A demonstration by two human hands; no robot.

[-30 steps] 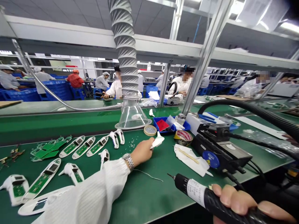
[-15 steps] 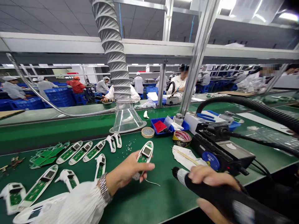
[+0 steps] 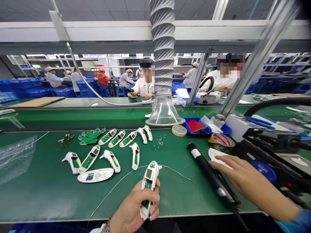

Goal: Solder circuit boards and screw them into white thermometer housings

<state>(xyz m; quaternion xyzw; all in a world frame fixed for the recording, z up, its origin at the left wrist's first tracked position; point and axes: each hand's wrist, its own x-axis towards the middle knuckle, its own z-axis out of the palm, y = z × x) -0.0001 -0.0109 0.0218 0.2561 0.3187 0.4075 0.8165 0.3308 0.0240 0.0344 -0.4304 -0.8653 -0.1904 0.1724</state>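
In the head view my left hand (image 3: 138,202) is wrapped round a white ear thermometer (image 3: 148,181), whose opened shell shows a green circuit board and a small screen. My right hand (image 3: 239,174) lies with fingers stretched over a folded white cloth or paper (image 3: 216,156). Left of it, a black electric screwdriver (image 3: 205,170) rests on the green table (image 3: 58,197). A thin pale wire (image 3: 114,186) curves across the mat behind the thermometer. Several opened thermometers (image 3: 90,158) and a loose white cover (image 3: 95,175) lie to the left.
Green boards (image 3: 91,137), a ring of small screws (image 3: 179,130) and a blue tray (image 3: 206,133) sit at the back. A clear extraction hood (image 3: 165,113) hangs above. Tape (image 3: 221,141) and a black soldering station (image 3: 262,155) stand right. Co-workers (image 3: 142,84) sit opposite.
My right hand has let go of the electric screwdriver, which now lies on the table, and has moved onto the white cloth or paper. The view has swung left; my left hand keeps the thermometer.
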